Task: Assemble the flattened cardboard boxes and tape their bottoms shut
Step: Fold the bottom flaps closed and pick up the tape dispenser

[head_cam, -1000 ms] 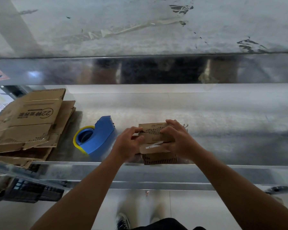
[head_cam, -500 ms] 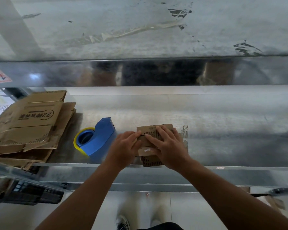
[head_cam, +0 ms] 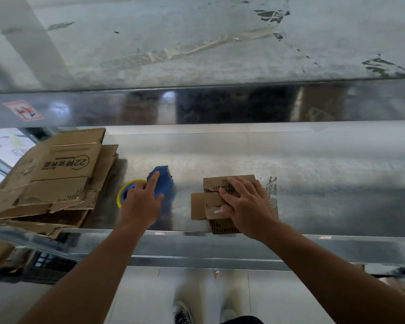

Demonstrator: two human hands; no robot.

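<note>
Box (head_cam: 198, 205) is looking light, springy; flat right hand (head_cam: 248, 206) is pinning its flaps, left hand (head_cam: 140, 206) is lying on dispenser (head_cam: 163, 181), grip unclear.

A shiny metal workbench (head_cam: 313, 160) stands over pale floor tiles (head_cam: 138, 298), stained grey surface (head_cam: 197, 31) beyond.

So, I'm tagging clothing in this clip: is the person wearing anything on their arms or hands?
No. The left hand and right hand are bare, no gloves, rings or watch visible, and both forearms are uncovered to the frame edge, with no sleeve showing.
</note>
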